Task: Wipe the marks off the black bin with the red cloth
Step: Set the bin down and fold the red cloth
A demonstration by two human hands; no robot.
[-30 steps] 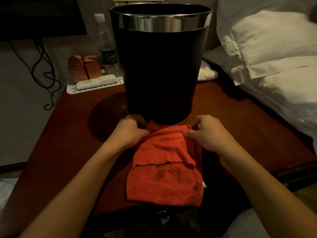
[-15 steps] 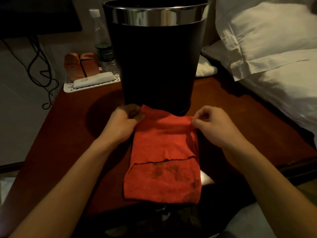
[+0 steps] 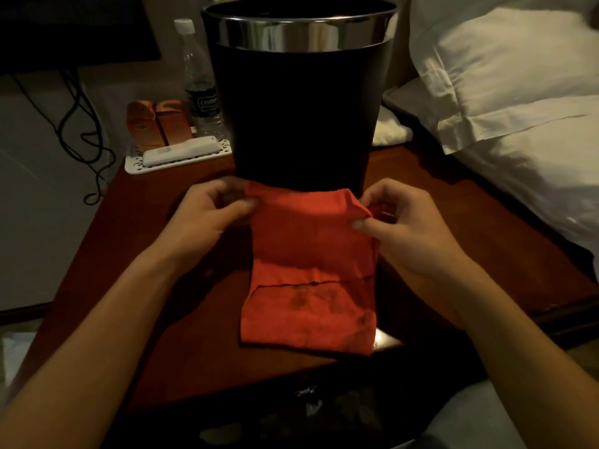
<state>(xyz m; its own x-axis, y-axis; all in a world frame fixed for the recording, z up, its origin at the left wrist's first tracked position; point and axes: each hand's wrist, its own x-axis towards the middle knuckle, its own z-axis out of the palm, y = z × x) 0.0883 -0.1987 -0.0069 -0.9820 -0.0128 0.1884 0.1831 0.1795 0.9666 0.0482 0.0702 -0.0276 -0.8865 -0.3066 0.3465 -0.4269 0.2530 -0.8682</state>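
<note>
Red cloth (image 3: 311, 251), folded, dark-stained near its lower edge.

A black bin (image 3: 299, 111) with a shiny metal rim stands upright toward the far edge of the reddish-brown surface (image 3: 129, 254). Just in front of it lies a red cloth (image 3: 311, 273), folded, with dark smudges on its near part, reaching back to the near edge. The left hand (image 3: 210, 215) pinches the cloth's far left corner; the right hand (image 3: 402, 228) pinches its far right corner, which is bunched and lifted. At the far left corner sits a white tray (image 3: 136, 165) carrying a white remote (image 3: 180, 152), 2 orange boxes (image 3: 158, 124) and a clear water bottle (image 3: 199, 89). White pillows (image 3: 505, 85) lie beyond the right edge. Black cables (image 3: 81, 131) hang past the left edge.
</note>
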